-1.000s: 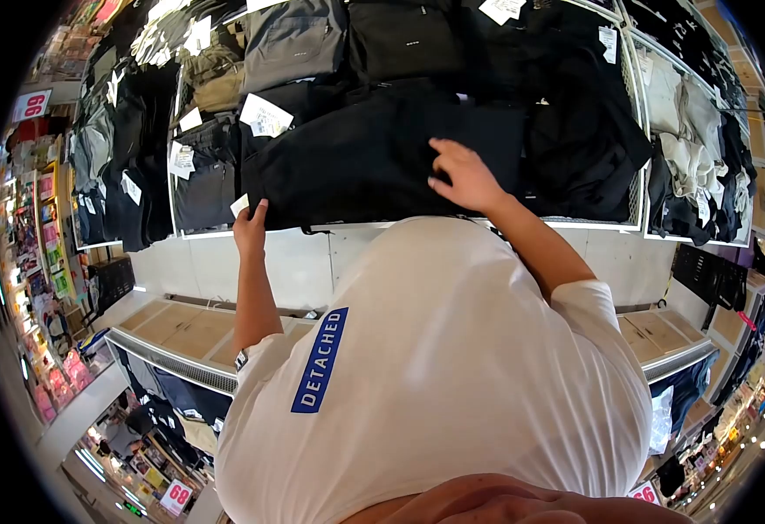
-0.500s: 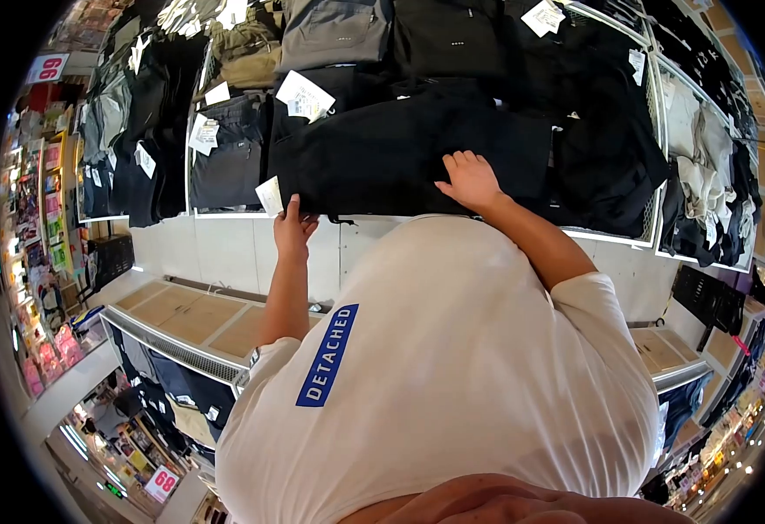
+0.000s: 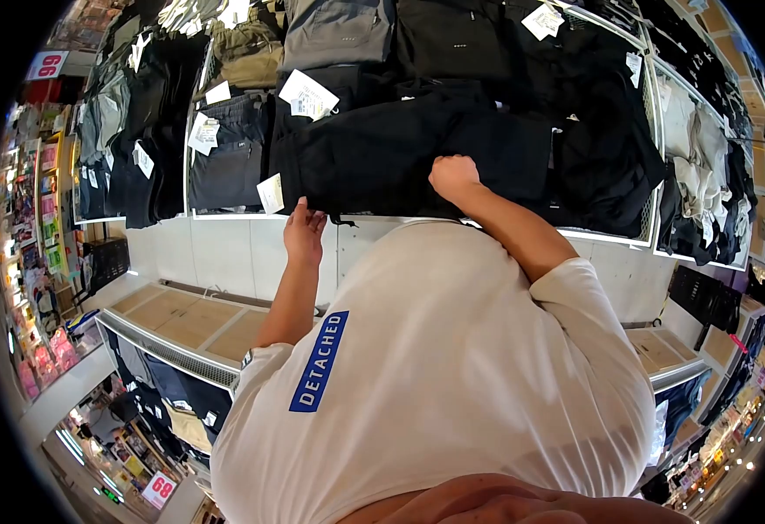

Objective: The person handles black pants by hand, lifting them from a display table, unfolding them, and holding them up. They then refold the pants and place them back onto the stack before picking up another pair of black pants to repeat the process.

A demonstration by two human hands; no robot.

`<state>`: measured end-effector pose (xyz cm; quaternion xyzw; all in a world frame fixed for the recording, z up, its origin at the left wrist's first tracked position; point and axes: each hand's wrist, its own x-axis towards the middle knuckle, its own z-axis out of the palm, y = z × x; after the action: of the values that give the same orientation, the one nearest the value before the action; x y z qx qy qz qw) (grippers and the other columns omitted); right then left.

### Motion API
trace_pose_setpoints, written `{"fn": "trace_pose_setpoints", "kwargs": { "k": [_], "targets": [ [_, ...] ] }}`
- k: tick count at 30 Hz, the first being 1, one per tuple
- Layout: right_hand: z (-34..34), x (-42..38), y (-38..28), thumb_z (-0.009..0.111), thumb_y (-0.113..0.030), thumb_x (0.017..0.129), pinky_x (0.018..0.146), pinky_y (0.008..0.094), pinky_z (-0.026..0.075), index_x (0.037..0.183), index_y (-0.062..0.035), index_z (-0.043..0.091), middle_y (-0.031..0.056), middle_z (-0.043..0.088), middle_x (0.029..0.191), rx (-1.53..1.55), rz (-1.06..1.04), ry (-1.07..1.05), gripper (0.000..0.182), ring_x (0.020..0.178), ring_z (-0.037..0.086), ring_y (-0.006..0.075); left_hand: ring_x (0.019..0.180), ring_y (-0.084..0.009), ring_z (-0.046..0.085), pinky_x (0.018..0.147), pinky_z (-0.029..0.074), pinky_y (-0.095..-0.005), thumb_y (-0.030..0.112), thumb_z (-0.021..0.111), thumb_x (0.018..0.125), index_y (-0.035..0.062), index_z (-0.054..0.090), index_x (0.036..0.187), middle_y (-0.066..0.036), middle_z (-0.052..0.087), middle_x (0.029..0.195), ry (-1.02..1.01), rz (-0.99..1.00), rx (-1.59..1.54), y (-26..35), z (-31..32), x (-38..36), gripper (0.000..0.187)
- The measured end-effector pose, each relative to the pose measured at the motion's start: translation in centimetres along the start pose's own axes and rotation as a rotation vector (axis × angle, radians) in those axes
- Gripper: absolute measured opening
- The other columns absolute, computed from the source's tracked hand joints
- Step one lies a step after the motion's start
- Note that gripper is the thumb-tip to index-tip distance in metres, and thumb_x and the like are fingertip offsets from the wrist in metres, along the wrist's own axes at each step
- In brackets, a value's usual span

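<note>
The right hand point(image 3: 452, 175) is curled into a fist on the near part of a folded black garment point(image 3: 382, 157), apparently bunching or gripping the cloth so the fold stays put. The left hand point(image 3: 302, 231) is open at the garment's near left corner, fingertips up against the edge just beside a white tag point(image 3: 270, 193) that hangs off it; it steadies that corner without clasping it. The garment lies flat on top of a display bin, at its front edge, where a white rim point(image 3: 225, 214) runs below the cloth. Neighbouring stacks press in on both sides: dark trousers point(image 3: 225, 166) with paper tags to the left, more black clothing point(image 3: 601, 148) to the right, and a grey piece point(image 3: 334, 31) behind. Free room lies only toward the person, over the pale front panel point(image 3: 217, 253) below the rim.
</note>
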<state>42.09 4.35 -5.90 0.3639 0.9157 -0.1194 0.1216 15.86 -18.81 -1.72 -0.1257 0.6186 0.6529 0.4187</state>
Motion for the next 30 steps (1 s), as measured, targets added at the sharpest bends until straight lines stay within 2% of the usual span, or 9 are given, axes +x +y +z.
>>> {"fn": "trace_pose_setpoints", "kwargs": {
  "k": [4, 7, 11, 13, 16, 19, 23, 26, 30],
  "targets": [
    [0.0, -1.7, 0.2, 0.061, -0.024, 0.085, 0.074, 0.043, 0.056, 0.085, -0.0026, 0.07, 0.0164, 0.074, 0.086, 0.054, -0.005, 0.092, 0.023, 0.084, 0.072, 0.0328, 0.091, -0.0193, 0.061, 0.099, 0.05, -0.0382, 0.035, 0.069, 0.097, 0.0126, 0.06, 0.091, 0.001, 0.056, 0.084, -0.067, -0.096, -0.025, 0.4, -0.3, 0.4, 0.024],
    [-1.3, -4.3, 0.9, 0.06, -0.026, 0.087, 0.075, 0.0447, 0.056, 0.086, -0.0023, 0.069, 0.017, 0.073, 0.086, 0.057, -0.165, 0.031, 0.025, 0.082, 0.071, 0.0337, 0.093, -0.0193, 0.062, 0.099, 0.049, -0.0387, 0.032, 0.069, 0.096, 0.0132, 0.062, 0.093, 0.001, 0.06, 0.086, -0.124, -0.108, -0.053, 0.1, -0.8, 0.9, 0.021],
    [-3.9, -5.6, 2.5, 0.062, -0.036, 0.09, 0.08, 0.0438, 0.055, 0.097, -0.004, 0.07, 0.0162, 0.071, 0.094, 0.048, -0.21, -0.051, 0.034, 0.089, 0.069, 0.0334, 0.096, -0.0196, 0.063, 0.099, 0.049, -0.04, 0.029, 0.07, 0.095, 0.0132, 0.064, 0.093, -0.001, 0.065, 0.092, -0.261, -0.139, -0.103, -0.2, -1.2, 1.5, 0.017],
    [-5.8, -4.7, 3.0, 0.066, -0.028, 0.09, 0.085, 0.0423, 0.054, 0.108, -0.0082, 0.068, 0.0127, 0.066, 0.104, 0.351, -0.125, 0.36, 0.027, 0.096, 0.065, 0.0336, 0.098, -0.0201, 0.064, 0.101, 0.048, -0.0411, 0.026, 0.069, 0.095, 0.0129, 0.065, 0.093, -0.002, 0.068, 0.094, -0.287, -0.14, -0.132, -0.2, -1.1, 1.3, 0.014],
    [-8.1, -2.0, 4.1, 0.068, -0.013, 0.088, 0.089, 0.0411, 0.053, 0.119, -0.0105, 0.064, 0.0096, 0.059, 0.116, 0.28, -0.053, 0.618, 0.031, 0.104, 0.061, 0.0335, 0.1, -0.021, 0.064, 0.103, 0.047, -0.0416, 0.023, 0.066, 0.095, 0.0129, 0.065, 0.089, -0.002, 0.069, 0.092, -0.24, -0.096, -0.174, 0.0, 0.2, 0.2, 0.012],
    [-8.3, 0.3, 5.8, 0.071, -0.017, 0.088, 0.094, 0.041, 0.051, 0.12, -0.0115, 0.063, 0.0098, 0.062, 0.114, 0.271, -0.044, 0.391, 0.033, 0.108, 0.062, 0.0313, 0.102, -0.022, 0.064, 0.105, 0.046, -0.0427, 0.02, 0.065, 0.095, 0.0133, 0.064, 0.083, -0.003, 0.07, 0.092, -0.36, -0.124, -0.204, 0.0, -0.2, 0.5, 0.013],
    [-9.9, 1.2, 6.6, 0.073, -0.019, 0.088, 0.096, 0.041, 0.05, 0.119, -0.0113, 0.063, 0.01, 0.064, 0.114, 0.246, -0.106, 0.206, 0.034, 0.111, 0.062, 0.0297, 0.102, -0.0223, 0.064, 0.106, 0.045, -0.0435, 0.019, 0.065, 0.094, 0.0139, 0.061, 0.079, -0.003, 0.071, 0.093, -0.354, -0.153, -0.204, -0.1, -1.0, 1.8, 0.016],
    [-11.4, 1.4, 6.8, 0.075, -0.017, 0.086, 0.097, 0.0396, 0.049, 0.112, -0.0109, 0.068, 0.0097, 0.065, 0.111, 0.298, -0.053, 0.048, 0.028, 0.112, 0.062, 0.0293, 0.104, -0.0229, 0.064, 0.106, 0.045, -0.0437, 0.019, 0.065, 0.094, 0.0139, 0.061, 0.078, -0.003, 0.071, 0.094, -0.401, -0.169, -0.216, -0.6, -1.6, 2.3, 0.017],
    [-11.7, 1.6, 7.0, 0.075, -0.017, 0.084, 0.098, 0.0396, 0.048, 0.105, -0.0104, 0.071, 0.0081, 0.066, 0.109, 0.219, -0.189, 0.137, 0.022, 0.11, 0.062, 0.0284, 0.107, -0.0234, 0.064, 0.104, 0.045, -0.0436, 0.02, 0.065, 0.094, 0.012, 0.065, 0.088, -0.003, 0.071, 0.099, -0.418, -0.152, -0.297, -0.9, -1.4, 2.3, 0.009]
  ]
}}
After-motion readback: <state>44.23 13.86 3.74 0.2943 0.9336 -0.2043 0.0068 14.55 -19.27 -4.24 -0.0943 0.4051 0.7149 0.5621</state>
